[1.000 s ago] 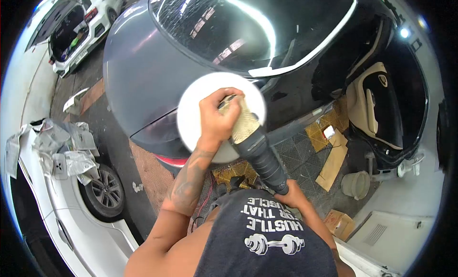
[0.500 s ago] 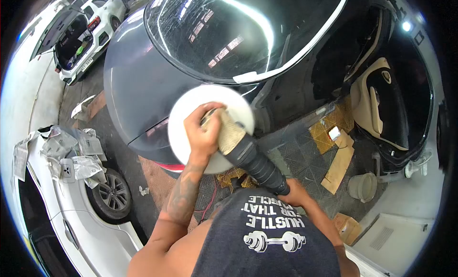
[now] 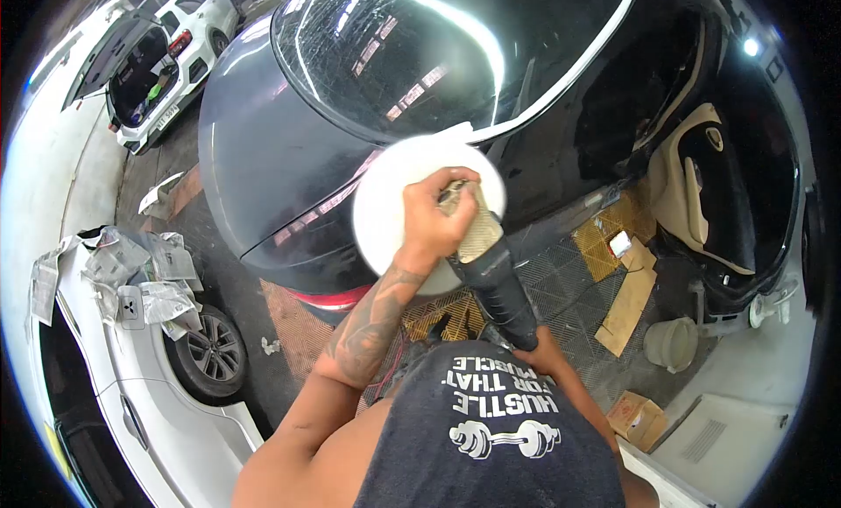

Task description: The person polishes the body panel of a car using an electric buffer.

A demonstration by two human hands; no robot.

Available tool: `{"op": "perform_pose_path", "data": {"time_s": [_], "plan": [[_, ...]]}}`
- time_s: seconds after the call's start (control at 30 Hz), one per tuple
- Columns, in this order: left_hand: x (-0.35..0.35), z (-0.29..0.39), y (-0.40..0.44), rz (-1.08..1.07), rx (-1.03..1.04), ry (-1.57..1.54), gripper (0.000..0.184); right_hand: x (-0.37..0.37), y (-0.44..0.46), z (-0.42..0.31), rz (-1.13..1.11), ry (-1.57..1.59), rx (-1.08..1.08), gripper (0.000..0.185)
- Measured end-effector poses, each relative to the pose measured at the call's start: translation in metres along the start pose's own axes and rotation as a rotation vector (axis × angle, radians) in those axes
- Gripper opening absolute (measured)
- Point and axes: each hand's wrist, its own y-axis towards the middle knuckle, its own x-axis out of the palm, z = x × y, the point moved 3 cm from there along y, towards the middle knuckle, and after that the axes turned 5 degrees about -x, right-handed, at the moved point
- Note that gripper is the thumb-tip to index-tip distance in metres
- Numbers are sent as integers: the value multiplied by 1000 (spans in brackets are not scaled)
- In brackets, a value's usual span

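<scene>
A power polisher [image 3: 499, 285] with a large round white pad [image 3: 381, 201] lies against the rear corner of a dark car [image 3: 272, 158], just below its rear window. My left hand [image 3: 441, 212] is wrapped round the tape-covered head of the polisher, over the pad. Down at the rear end of the black handle, near my shirt, my right hand [image 3: 545, 352] is closed round the grip; its fingers are partly hidden. The pad's rim looks blurred. White tape [image 3: 578, 79] runs along the edge of the window glass.
An open car door [image 3: 718, 193] stands at the right. Near it are a bucket [image 3: 671, 344], a cardboard strip [image 3: 629, 302] and a cardboard box [image 3: 637, 420]. A white car [image 3: 166, 412] with paper sheets on it is at the left. A red cord hangs by my legs.
The polisher and my left hand first shifted left and down, then moved right and slightly up along the car's corner. Both hands have kept their hold.
</scene>
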Motion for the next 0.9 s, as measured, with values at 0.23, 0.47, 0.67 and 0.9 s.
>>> {"op": "perform_pose_path", "data": {"time_s": [0.23,0.47,0.67,0.9], "plan": [[-91,-6,-15,139,-33,-21,24,39,34,-27,-189,-74,-264,52],[-85,-6,-39,194,-90,-110,22,12,8,-41,-235,-42,-281,48],[14,-13,-5,19,38,-77,21,-8,-20,-17,143,-124,87,48],[81,6,25,-153,54,10,24,-11,-21,26,294,77,98,48]]}}
